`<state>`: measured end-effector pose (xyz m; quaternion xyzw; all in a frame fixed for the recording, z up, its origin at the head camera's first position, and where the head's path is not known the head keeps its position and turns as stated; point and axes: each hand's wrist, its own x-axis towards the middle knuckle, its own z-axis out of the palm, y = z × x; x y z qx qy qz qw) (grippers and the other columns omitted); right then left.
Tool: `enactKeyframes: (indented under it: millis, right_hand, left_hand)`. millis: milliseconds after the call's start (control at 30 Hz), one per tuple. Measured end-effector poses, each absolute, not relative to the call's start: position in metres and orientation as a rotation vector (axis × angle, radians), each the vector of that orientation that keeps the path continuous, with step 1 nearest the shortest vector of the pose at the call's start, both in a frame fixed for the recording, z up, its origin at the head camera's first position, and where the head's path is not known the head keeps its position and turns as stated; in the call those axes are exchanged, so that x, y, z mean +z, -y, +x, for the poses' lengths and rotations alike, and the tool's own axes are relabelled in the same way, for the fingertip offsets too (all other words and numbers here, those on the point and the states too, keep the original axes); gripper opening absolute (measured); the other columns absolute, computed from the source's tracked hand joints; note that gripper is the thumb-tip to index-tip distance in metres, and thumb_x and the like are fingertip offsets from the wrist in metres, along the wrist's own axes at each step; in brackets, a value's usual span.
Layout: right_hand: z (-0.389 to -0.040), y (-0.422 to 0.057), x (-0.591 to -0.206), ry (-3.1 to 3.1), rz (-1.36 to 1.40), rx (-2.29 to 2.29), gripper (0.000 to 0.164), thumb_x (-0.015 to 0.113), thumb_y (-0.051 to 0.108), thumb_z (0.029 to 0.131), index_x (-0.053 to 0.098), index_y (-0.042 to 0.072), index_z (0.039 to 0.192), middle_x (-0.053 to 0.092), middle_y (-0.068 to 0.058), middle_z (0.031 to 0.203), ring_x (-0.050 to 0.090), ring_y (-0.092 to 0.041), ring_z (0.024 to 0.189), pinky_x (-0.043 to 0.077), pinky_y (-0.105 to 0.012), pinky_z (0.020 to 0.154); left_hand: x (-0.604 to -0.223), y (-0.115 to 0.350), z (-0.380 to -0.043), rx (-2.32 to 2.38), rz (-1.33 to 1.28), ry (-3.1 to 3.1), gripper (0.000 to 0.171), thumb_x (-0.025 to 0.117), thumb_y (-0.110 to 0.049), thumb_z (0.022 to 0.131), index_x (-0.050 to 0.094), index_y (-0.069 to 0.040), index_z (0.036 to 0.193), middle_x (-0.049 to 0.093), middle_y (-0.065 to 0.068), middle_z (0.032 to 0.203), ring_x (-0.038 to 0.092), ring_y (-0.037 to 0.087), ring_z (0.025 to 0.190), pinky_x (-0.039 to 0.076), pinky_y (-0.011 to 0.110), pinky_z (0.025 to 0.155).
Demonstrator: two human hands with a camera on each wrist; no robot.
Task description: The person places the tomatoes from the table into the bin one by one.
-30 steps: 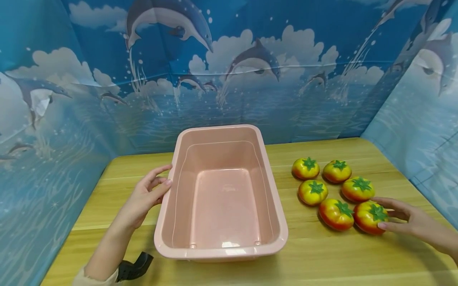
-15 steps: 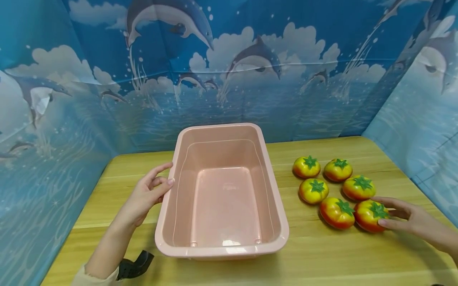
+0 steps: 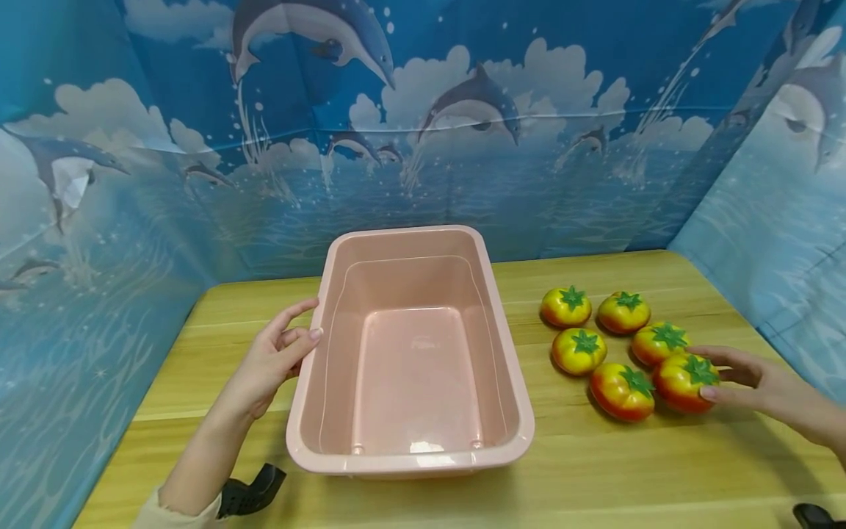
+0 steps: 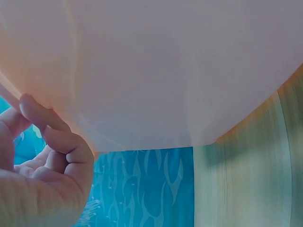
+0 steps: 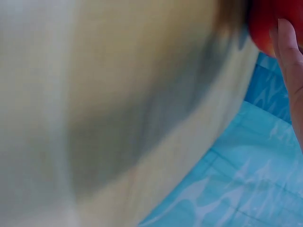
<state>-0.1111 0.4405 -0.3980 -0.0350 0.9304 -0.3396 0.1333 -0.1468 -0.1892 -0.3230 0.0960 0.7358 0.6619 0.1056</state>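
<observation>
A pink plastic basin (image 3: 418, 463) stands on the wooden table, its inside bare. My left hand (image 3: 274, 360) holds the basin's left rim, thumb on top and fingers along the outer side; the left wrist view shows those fingers (image 4: 57, 137) curled at the rim. Over on the right, my right hand (image 3: 760, 382) grips a red-and-yellow toy tomato (image 3: 681, 389) with a green star-shaped leaf, thumb at the near side and fingers behind. That tomato overlaps another toy tomato (image 3: 651, 345) behind it. In the right wrist view, the held one shows red at the top right corner.
More toy tomatoes lie beside it: one at the near left (image 3: 621, 393), and several farther back, such as a yellow one (image 3: 576, 353). A dolphin-print curtain (image 3: 449, 184) encloses the table (image 3: 595, 477) at the back and sides.
My right hand has raised the gripped tomato slightly and shifted it away from me, so it now covers part of the tomato behind. My left hand stays on the basin rim.
</observation>
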Motion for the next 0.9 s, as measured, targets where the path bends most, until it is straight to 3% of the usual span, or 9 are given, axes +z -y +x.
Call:
enactKeyframes:
  millis: [33,133,233,533,700,900]
  right_hand:
    - [-0.112,-0.44,-0.395,-2.701,-0.108,-0.995,0.062,0.055,0.027,0.094,0.028,0.004,0.145,0.034,-0.01,0.139,0.05,-0.011,0.107,0.052,-0.034,0.069]
    - [-0.118,-0.439,-0.386,-2.754,-0.159,-1.025,0.058,0.057,0.023,0.093,0.032,0.009,0.144,0.034,0.021,0.125,0.04,0.015,0.094,0.052,-0.027,0.066]
    - [-0.124,-0.434,-0.375,-2.786,-0.196,-1.036,0.056,0.057,0.02,0.093,0.034,0.015,0.144,0.027,0.034,0.117,0.037,0.019,0.093,0.051,-0.024,0.065]
    - [-0.149,-0.41,-0.342,-2.813,-0.305,-1.055,0.058,0.058,0.014,0.093,0.033,0.018,0.145,0.03,0.026,0.124,0.033,0.017,0.099,0.049,-0.02,0.068]
    - [-0.163,-0.39,-0.326,-2.778,-0.374,-1.081,0.057,0.057,0.014,0.093,0.034,0.019,0.145,0.034,0.006,0.134,0.036,0.013,0.103,0.05,-0.02,0.072]
    - [-0.177,-0.366,-0.31,-2.732,-0.45,-1.146,0.054,0.057,0.009,0.092,0.038,0.018,0.142,0.037,0.016,0.131,0.042,0.01,0.107,0.05,-0.02,0.075]
  left_hand:
    - [-0.323,0.189,-0.147,1.95,0.282,-2.169,0.056,0.051,-0.016,0.097,0.025,-0.007,0.145,0.064,0.0,0.086,0.061,0.01,0.066,0.056,0.03,0.066]
    - [-0.323,0.189,-0.147,1.949,0.284,-2.173,0.056,0.051,-0.016,0.097,0.025,-0.007,0.145,0.064,0.0,0.085,0.061,0.01,0.066,0.056,0.031,0.067]
    - [-0.322,0.188,-0.147,1.954,0.282,-2.174,0.056,0.051,-0.016,0.096,0.025,-0.006,0.145,0.063,0.0,0.084,0.062,0.01,0.068,0.056,0.03,0.068]
    - [-0.32,0.187,-0.146,1.971,0.261,-2.156,0.057,0.053,-0.015,0.096,0.025,-0.007,0.145,0.062,0.001,0.084,0.063,0.011,0.071,0.056,0.03,0.07]
    - [-0.321,0.187,-0.146,1.975,0.256,-2.151,0.057,0.052,-0.015,0.096,0.025,-0.007,0.145,0.063,0.001,0.085,0.059,0.01,0.066,0.056,0.028,0.067]
    - [-0.321,0.185,-0.144,2.009,0.235,-2.148,0.055,0.052,-0.015,0.096,0.026,-0.007,0.145,0.064,0.001,0.086,0.058,0.009,0.064,0.055,0.026,0.062]
